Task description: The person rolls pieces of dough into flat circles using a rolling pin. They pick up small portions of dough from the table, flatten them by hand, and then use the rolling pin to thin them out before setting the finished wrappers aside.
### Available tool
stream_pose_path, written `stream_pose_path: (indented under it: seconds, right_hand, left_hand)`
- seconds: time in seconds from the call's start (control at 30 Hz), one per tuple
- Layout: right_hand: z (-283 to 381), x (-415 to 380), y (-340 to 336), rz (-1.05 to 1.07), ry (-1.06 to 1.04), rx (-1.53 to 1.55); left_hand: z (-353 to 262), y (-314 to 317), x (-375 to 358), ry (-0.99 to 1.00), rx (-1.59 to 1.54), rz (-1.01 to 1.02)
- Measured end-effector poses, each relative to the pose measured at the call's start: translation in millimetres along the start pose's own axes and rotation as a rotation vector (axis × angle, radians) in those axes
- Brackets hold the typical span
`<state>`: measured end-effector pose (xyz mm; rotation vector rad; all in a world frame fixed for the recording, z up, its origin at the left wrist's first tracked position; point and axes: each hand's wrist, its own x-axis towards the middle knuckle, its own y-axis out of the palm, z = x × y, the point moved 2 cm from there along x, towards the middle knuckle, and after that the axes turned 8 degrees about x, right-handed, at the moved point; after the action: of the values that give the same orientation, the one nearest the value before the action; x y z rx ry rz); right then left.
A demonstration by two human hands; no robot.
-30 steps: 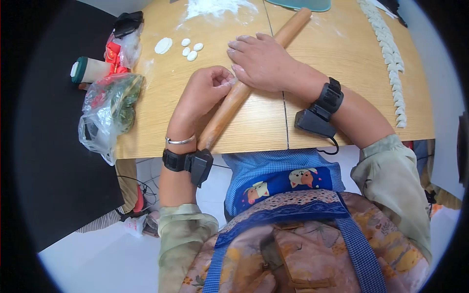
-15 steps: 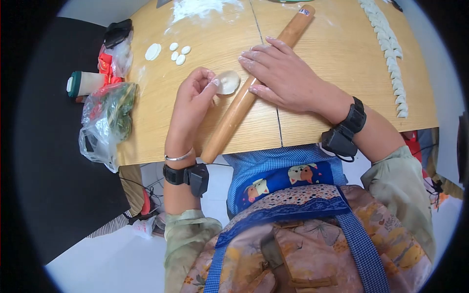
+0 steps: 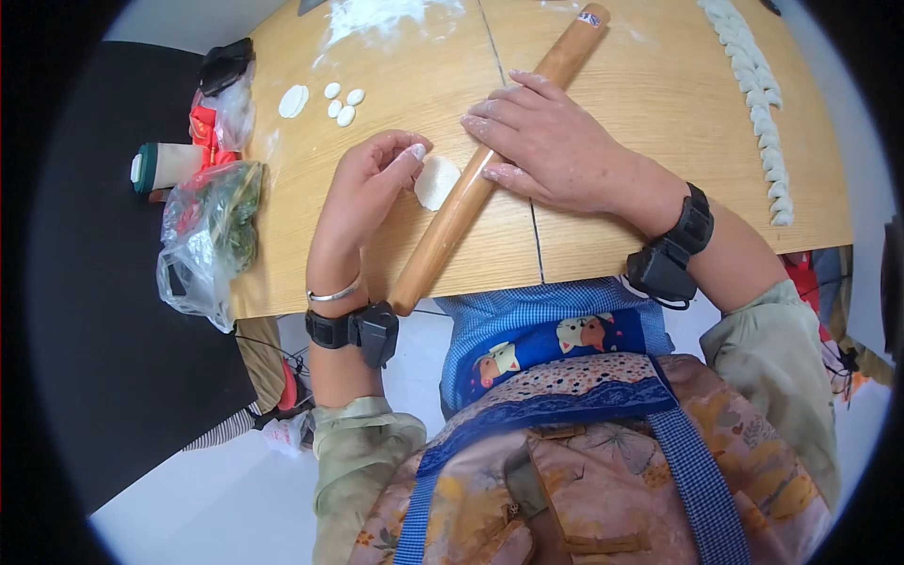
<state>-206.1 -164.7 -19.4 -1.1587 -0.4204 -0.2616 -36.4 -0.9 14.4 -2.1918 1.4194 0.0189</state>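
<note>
A wooden rolling pin (image 3: 435, 252) lies slantwise across the table. My right hand (image 3: 560, 146) rests over its middle, floury fingers reaching across the wood and the thumb on it too. Just left of the pin, a round white dough wrapper (image 3: 436, 184) lies flat, its right edge against or under the wood. My left hand (image 3: 377, 174) is beside the wrapper's left edge, fingers curled and thumb tip against the index finger. No dough shows between those tips; whether a lower finger touches the wrapper's edge is hard to see.
Several small dough discs (image 3: 346, 116) and a stack of wrappers (image 3: 294, 101) are at the upper left. Loose flour (image 3: 386, 19) covers the far side. Filled dumplings (image 3: 753, 89) form a row at right. A plastic bag of greens (image 3: 231, 221) and a cup (image 3: 169, 167) stand left.
The wrapper, half a second ago tilted up between my left thumb and finger, now lies flatter and lower. My left hand has shifted slightly up and off it. The right hand stays on the pin.
</note>
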Motion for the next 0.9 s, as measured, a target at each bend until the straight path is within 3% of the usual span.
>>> stream_pose_path:
  seconds: [0.07,0.23,0.33,0.63,0.73,0.9]
  right_hand:
    - [-0.3,-0.6,-0.3,-0.002,-0.006,-0.009]
    - [0.9,-1.2,-5.0,0.096,0.039,0.032]
    - [1.2,-1.6,-4.5,0.015,-0.001,0.012]
    - [5.1,2.8,2.3,-0.028,-0.035,-0.115]
    - [6.6,13.8,0.7,-0.001,-0.028,-0.163]
    - [1.1,47.3,12.5,0.217,0.1,-0.149]
  left_hand:
    - [2.6,-1.8,-0.8,-0.024,0.017,-0.049]
    - [13.4,-11.5,-1.7,-0.012,0.48,0.076]
    - [14.4,-5.7,-1.0,0.078,0.242,0.048]
    - [15.2,-8.4,9.2,0.112,0.247,0.019]
    - [12.4,-11.2,8.4,0.098,0.32,0.077]
    - [9.9,-12.7,14.4,0.1,0.396,0.057]
